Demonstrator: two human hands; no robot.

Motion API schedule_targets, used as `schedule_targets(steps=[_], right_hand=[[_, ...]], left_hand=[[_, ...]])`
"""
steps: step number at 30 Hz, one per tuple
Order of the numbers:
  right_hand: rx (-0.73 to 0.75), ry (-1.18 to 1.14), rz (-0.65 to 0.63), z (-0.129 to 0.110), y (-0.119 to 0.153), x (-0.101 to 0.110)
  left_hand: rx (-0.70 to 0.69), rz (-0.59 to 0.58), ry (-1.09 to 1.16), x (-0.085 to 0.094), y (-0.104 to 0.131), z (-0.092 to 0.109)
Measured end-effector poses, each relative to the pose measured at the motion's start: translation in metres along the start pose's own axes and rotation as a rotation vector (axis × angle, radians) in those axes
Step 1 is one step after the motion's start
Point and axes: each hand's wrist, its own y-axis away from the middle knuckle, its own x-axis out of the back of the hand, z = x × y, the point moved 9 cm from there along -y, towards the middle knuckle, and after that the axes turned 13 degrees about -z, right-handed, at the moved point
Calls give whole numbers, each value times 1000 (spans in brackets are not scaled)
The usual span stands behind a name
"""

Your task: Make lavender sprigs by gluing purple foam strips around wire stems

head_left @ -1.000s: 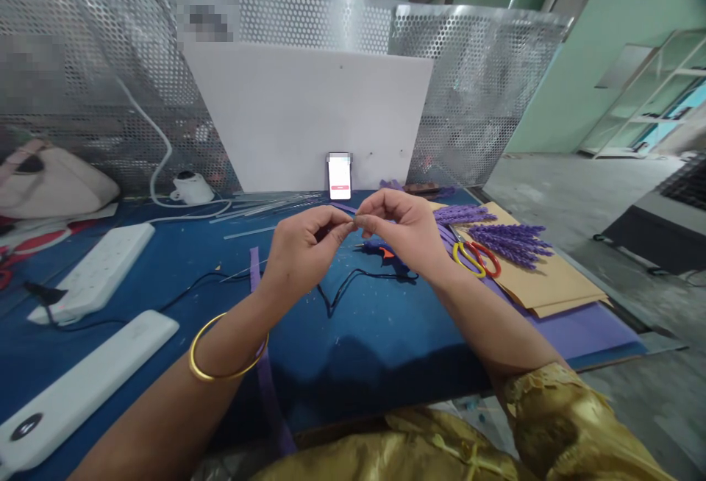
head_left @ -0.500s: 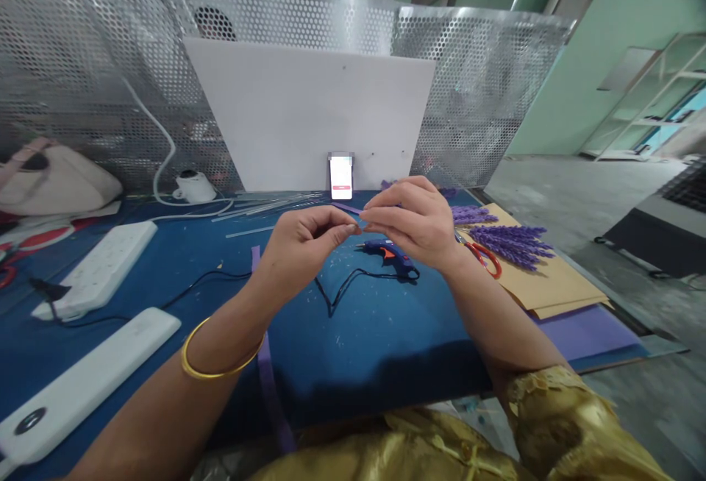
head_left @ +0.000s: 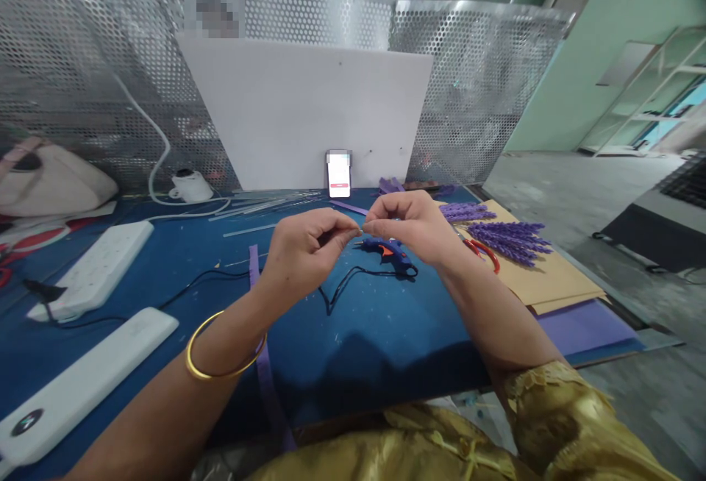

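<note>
My left hand (head_left: 306,249) is closed in a pinch on a thin stick (head_left: 251,257); its length shows to the left, behind the wrist. At the stick's other end, the bent fingers of my right hand (head_left: 411,225) pinch close to the left fingertips, partly hiding what they grip. Below the right hand, a blue glue gun (head_left: 386,251) with an orange trigger lies on the table. Under my left forearm a purple strip (head_left: 265,374) runs toward the front edge. Another purple strip (head_left: 348,207) lies behind the hands.
Lavender-like purple sprigs (head_left: 510,240) and red-handled scissors (head_left: 486,254) lie by brown paper (head_left: 568,282) on the right. Two white power strips (head_left: 91,271) are at left, with a black cord (head_left: 201,279). A lit phone (head_left: 338,176) leans on a white board (head_left: 309,113).
My right hand has lowered slightly and its fingers have curled into a pinch near the left fingertips. More of the thin stick shows left of my left hand.
</note>
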Motion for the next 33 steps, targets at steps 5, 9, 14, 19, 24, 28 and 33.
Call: schedule_targets(steps=[5, 9, 14, 19, 24, 28, 33], right_hand=[[-199, -470, -182, 33, -11, -21], [-173, -453, -124, 34, -12, -19], [-125, -133, -41, 18, -3, -8], [265, 239, 26, -24, 4, 8], [642, 669, 100, -53, 21, 1], [754, 863, 126, -56, 28, -9], [806, 918, 177, -57, 32, -11]], left_hand=[[21, -74, -5, -4, -2, -5], [139, -139, 88, -8, -5, -17], [197, -156, 283, -11, -6, -23], [221, -130, 500, -12, -3, -30], [237, -164, 608, -17, -3, -34], [254, -181, 684, -21, -2, -36], [249, -190, 699, -21, -2, -33]])
